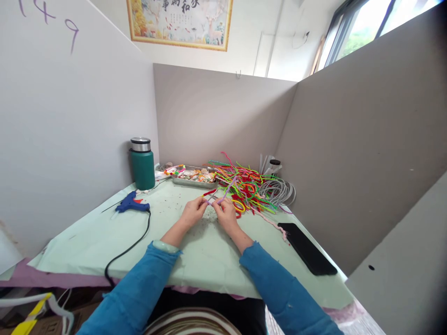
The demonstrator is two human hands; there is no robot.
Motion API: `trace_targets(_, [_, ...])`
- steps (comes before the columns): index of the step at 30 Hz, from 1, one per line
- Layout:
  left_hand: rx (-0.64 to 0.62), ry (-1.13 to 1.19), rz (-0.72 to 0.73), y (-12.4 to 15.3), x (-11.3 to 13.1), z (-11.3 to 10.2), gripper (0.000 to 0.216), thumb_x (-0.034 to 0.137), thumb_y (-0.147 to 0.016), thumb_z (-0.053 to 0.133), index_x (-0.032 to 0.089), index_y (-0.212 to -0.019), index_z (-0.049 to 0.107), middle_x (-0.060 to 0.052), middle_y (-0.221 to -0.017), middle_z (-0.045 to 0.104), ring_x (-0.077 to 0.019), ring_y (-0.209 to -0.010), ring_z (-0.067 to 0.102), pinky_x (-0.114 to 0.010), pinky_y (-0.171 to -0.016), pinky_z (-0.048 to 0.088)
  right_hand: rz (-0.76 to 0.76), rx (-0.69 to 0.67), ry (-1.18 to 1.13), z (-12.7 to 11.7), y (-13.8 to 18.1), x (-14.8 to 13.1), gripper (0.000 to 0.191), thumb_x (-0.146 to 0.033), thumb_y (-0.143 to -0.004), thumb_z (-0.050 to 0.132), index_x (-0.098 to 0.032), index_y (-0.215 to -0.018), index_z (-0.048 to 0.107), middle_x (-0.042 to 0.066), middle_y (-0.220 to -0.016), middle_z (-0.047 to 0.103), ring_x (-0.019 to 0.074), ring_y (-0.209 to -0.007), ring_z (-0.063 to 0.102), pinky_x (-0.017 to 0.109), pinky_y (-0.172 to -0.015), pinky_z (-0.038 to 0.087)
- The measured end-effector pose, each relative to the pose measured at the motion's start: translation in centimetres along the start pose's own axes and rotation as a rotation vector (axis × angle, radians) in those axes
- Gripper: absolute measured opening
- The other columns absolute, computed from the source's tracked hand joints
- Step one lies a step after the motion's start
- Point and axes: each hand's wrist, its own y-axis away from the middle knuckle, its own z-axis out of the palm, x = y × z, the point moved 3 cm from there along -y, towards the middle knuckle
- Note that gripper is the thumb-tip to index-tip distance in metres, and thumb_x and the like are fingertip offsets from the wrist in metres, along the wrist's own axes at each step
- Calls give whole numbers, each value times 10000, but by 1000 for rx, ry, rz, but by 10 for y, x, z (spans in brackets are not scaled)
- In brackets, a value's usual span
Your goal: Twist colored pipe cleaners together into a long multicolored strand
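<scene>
Between my two hands, low over the middle of the table, runs a purple pipe cleaner [229, 187]. My left hand [194, 210] pinches its near end, by a short red fuzzy piece [209, 192]. Closed on the same purple stem, my right hand [225, 214] sits a little to the right, and the free end rises up and away from its fingers. Scissors with red and yellow handles [239, 205] lie just beyond my right hand, partly covered by it. A large heap of coloured pipe cleaners [249, 181] spreads behind them.
A blue glue gun [132, 202] with a black cord lies left, near a green bottle [143, 167]. A metal tray [193, 183] of small pieces stands at the back. Right are a coil of grey cord [279, 191] and a black phone [307, 249]. Partition walls enclose the table [87, 246].
</scene>
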Motion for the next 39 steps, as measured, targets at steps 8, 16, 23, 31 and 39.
trace_targets(8, [-9,19,16,0,1,0,245,348,-773,467,155,-839,602,25,-619,560,-96,-553,459,-201,-535,334,45,5,27,3,1,6,188,-299,-793,506,-187,-681,606,38,-729,600,186,-769,515,310,-729,380])
trace_targets(16, [-2,10,6,0,1,-1,239,349,-767,469,154,-808,600,21,-610,559,-96,-547,452,-202,-530,321,86,16,-40,3,1,7,194,-291,-787,497,-180,-663,598,36,-726,604,176,-755,531,287,-697,397])
trace_targets(23, [-21,-10,32,0,1,0,277,380,-772,457,151,-785,613,29,-578,523,-95,-543,427,-203,-527,308,162,61,-186,0,-2,7,231,-339,-773,512,-166,-637,583,44,-742,601,170,-744,536,272,-675,409])
trace_targets(31, [-66,39,56,2,3,2,290,388,-777,460,147,-787,621,43,-560,480,-86,-540,393,-199,-528,299,215,87,-226,-2,-2,4,277,-366,-761,533,-172,-563,529,-5,-600,479,137,-620,454,247,-583,368])
trace_targets(39, [-121,80,16,1,-2,7,334,424,-762,465,140,-778,641,44,-544,460,-86,-531,371,-197,-512,282,114,68,-263,0,-4,-2,291,-351,-777,529,-175,-547,506,-5,-623,491,136,-652,465,252,-631,375])
